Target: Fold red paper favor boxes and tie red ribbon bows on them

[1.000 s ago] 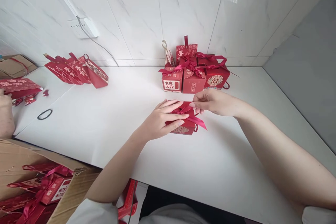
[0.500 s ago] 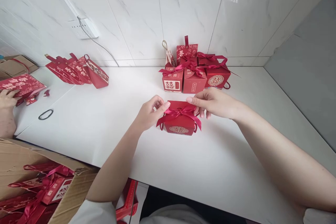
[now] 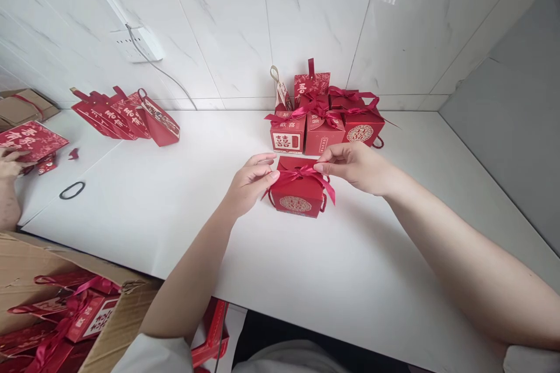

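Observation:
A red gift box (image 3: pixel 297 195) with a round gold emblem stands on the white table, with twisted cord handles at its sides. A shiny dark-pink ribbon (image 3: pixel 301 172) is tied in a bow across its top. My left hand (image 3: pixel 251 183) is at the bow's left end, thumb and forefinger closed together there, the other fingers stretched out behind. My right hand (image 3: pixel 356 166) pinches the bow's right loop between thumb and fingertips.
Several finished red boxes (image 3: pixel 324 134) stand by the tiled wall. Red bags (image 3: pixel 125 115) lean at the left. A dark ring (image 3: pixel 72 190) lies on the table. Another person's hand (image 3: pixel 9 169) touches a red package (image 3: pixel 32 140). A cardboard carton (image 3: pixel 126 315) of red boxes sits below.
The gift box has shifted slightly away from me and turned a little. My right fingers have closed on the bow's right side. My left middle fingers have straightened.

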{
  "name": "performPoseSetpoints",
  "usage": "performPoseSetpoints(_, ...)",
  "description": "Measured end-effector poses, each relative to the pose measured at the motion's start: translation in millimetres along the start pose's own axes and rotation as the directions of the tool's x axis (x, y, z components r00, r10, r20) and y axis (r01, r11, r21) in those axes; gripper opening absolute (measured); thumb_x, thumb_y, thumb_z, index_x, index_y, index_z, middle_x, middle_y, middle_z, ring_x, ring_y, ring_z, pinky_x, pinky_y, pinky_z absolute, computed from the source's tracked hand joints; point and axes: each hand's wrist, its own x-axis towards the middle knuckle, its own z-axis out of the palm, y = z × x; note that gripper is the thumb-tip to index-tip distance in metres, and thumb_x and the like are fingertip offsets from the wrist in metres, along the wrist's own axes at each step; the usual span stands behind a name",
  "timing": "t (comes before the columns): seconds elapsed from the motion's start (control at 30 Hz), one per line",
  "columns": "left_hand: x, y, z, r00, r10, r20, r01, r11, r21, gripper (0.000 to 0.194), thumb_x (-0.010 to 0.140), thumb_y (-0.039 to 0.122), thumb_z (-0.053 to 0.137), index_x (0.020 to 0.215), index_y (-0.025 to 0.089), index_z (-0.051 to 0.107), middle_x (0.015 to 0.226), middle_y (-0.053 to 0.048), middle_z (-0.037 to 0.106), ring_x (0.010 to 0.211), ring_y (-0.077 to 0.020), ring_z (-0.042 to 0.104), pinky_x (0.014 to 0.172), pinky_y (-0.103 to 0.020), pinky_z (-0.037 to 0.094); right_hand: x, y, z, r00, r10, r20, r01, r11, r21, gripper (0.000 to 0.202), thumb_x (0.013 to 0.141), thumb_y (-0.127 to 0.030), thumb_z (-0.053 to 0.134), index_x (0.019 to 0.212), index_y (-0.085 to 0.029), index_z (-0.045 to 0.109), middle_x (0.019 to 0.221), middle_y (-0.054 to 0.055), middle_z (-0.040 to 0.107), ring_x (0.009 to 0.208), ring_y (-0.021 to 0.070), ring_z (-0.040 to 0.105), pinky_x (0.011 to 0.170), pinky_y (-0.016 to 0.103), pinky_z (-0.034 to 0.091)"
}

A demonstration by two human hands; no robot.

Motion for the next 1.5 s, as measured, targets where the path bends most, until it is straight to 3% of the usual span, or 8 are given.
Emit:
performPoseSetpoints(0.13,1.1,-2.3,7.2,0.998,-0.056,-0.015,0.053,0.985,-0.164,0.036,0.086,0.042,0.059,0.060,0.019,0.052,0.130,-0.011,0.061,0.142,-0.0308,0.034,0.104,-0.041,0.039,5.9,8.2,3.9,0.997,-0.036,-0.068,0.041,0.997,0.062,0.028,0.075,-0.045,0.074,0.076,-0.018,0.066,0.074,0.002,0.067,0.067,0.0145,0.058,0.061,0.029,0.046)
performPoseSetpoints(0.47,5.0,-9.3,9.5,0.998,-0.062,-0.002,0.058,0.948,-0.314,0.035,0.083,0.043,0.064,0.060,0.018,0.052,0.131,-0.012,0.062,0.138,-0.0313,0.040,0.100,-0.040,0.041,15.3,24.7,3.6,0.999,-0.046,-0.027,0.052,0.964,0.261,0.030,0.073,-0.044,0.078,0.074,-0.017,0.066,0.072,0.001,0.066,0.069,0.0139,0.060,0.072,0.032,0.052)
performPoseSetpoints(0.63,3.9,-8.0,-1.0,0.972,-0.176,0.157,0.205,0.960,-0.190,0.038,0.081,0.051,0.062,0.068,0.017,0.060,0.126,-0.010,0.064,0.120,-0.0308,0.056,0.097,-0.040,0.044,14.0,25.7,-3.4,0.986,0.023,0.165,-0.056,0.979,0.198,0.031,0.071,-0.044,0.078,0.078,-0.017,0.065,0.072,0.001,0.062,0.070,0.0132,0.058,0.073,0.031,0.052)
performPoseSetpoints(0.77,5.5,-5.6,-9.7,0.986,-0.162,-0.033,0.158,0.981,-0.117,0.034,0.084,0.054,0.057,0.090,0.021,0.060,0.120,-0.006,0.065,0.110,-0.0229,0.060,0.096,-0.039,0.044,10.5,18.4,-13.7,0.989,0.066,0.135,-0.084,0.987,0.135,0.034,0.079,-0.052,0.070,0.088,-0.020,0.061,0.077,-0.001,0.058,0.070,0.0115,0.056,0.071,0.027,0.051)
performPoseSetpoints(0.93,3.4,2.2,-4.4,0.979,0.073,-0.189,-0.070,0.997,0.021,0.025,0.086,0.044,0.057,0.095,0.021,0.063,0.117,-0.007,0.063,0.115,-0.0211,0.056,0.095,-0.034,0.045,9.2,12.1,-18.4,0.993,0.090,0.082,-0.095,0.994,0.054,0.038,0.084,-0.058,0.061,0.082,-0.021,0.057,0.066,-0.003,0.048,0.059,0.0094,0.047,0.056,0.022,0.045)
performPoseSetpoints(1.03,-1.3,8.3,-0.8,0.985,0.123,-0.118,-0.102,0.981,0.167,0.019,0.086,0.040,0.059,0.091,0.022,0.064,0.106,-0.004,0.064,0.104,-0.0194,0.059,0.093,-0.034,0.044,8.0,10.8,-15.0,0.967,0.159,0.200,-0.174,0.983,0.058,0.036,0.080,-0.056,0.067,0.085,-0.021,0.056,0.064,-0.003,0.054,0.052,0.0090,0.048,0.050,0.023,0.043)
performPoseSetpoints(1.17,-3.1,9.4,-7.7,0.998,0.045,0.042,-0.053,0.974,0.219,0.018,0.085,0.039,0.060,0.087,0.022,0.062,0.097,-0.003,0.064,0.092,-0.0173,0.059,0.084,-0.032,0.045,6.2,9.3,-11.7,0.928,0.185,0.323,-0.225,0.970,0.090,0.036,0.075,-0.048,0.075,0.089,-0.021,0.055,0.065,-0.001,0.063,0.050,0.0098,0.054,0.049,0.023,0.045)
performPoseSetpoints(1.5,0.3,5.8,-14.1,0.977,-0.110,0.181,0.084,0.986,0.145,0.028,0.085,0.046,0.059,0.079,0.019,0.061,0.080,-0.001,0.059,0.072,-0.0129,0.051,0.066,-0.027,0.041,8.8,14.5,-10.7,0.963,0.129,0.235,-0.179,0.962,0.206,0.031,0.074,-0.044,0.077,0.084,-0.020,0.060,0.049,-0.004,0.060,0.035,0.0070,0.044,0.035,0.020,0.030)
